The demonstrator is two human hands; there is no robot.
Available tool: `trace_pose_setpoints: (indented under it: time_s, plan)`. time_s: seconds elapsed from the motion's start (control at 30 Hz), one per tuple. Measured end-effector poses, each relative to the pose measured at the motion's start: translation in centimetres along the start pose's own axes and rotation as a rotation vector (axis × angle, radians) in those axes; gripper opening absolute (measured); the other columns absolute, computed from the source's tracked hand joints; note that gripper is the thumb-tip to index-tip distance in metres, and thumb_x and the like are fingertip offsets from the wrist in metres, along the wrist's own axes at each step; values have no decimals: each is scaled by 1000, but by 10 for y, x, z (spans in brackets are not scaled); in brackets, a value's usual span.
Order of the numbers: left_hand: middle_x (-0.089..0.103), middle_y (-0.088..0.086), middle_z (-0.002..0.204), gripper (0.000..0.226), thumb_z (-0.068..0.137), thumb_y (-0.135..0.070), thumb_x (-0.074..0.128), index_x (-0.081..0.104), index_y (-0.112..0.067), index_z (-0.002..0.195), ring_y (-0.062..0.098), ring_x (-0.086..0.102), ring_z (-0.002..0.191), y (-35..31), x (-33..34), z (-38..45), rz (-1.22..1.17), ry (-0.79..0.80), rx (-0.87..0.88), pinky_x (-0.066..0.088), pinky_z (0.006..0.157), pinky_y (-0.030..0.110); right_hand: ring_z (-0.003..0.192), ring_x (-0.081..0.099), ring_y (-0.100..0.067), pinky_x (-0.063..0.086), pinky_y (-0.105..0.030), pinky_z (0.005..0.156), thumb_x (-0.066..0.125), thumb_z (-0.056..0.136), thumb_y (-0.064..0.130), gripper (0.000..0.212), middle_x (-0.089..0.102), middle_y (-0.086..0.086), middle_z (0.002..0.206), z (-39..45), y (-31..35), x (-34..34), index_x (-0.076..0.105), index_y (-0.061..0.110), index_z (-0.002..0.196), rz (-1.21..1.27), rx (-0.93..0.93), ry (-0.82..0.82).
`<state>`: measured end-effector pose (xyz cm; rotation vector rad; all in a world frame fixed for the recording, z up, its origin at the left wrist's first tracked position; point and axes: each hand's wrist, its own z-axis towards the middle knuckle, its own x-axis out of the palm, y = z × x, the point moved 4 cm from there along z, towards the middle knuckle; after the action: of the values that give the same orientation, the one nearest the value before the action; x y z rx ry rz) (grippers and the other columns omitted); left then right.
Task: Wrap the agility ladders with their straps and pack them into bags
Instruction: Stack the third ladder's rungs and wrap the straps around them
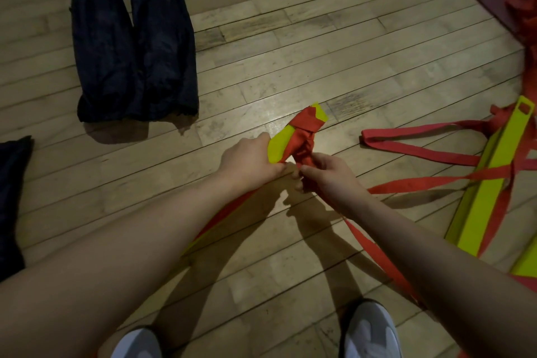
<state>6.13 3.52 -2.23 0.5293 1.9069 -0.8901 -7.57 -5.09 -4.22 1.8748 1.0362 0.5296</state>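
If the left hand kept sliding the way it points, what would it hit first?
Probably the red strap knotted round the yellow rungs that the left hand grips. Beyond that, only bare wooden floor, though depth is unclear.

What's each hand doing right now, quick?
Left hand: closed around the yellow rung bundle, holding it up.
Right hand: fingers pinching the red strap wound round that bundle.
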Motion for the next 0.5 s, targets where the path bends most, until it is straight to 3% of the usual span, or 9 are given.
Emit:
trace_pose_setpoints:
  time_s: [0.2,0.3,0.5]
  plan:
    - [55,4,85,35,77,-29,73,45,-18,94,24,58,76,6,-8,6,-146,-97,-101,46,60,30,62,63,-20,52,-23,56,39,103,10,22,65,-15,83,-11,4,11,56,-1,111,-69,80,132]
    - [53,4,86,35,80,-23,71,46,-15,103,25,57,77,3,-8,8,-58,-96,-80,49,63,32,56,60,-21,50,-25,53,39,103,16,25,65,-11,75,-11,10,19,59,0,106,-118,31,105]
    - [53,4,89,54,86,-23,66,30,-12,125,25,59,81,6,10,4,-98,80,-155,53,68,38,43,42,-16,34,-22,43,42,101,15,29,56,-7,57,-10,19,17,62,2,85,-145,-53,-41]
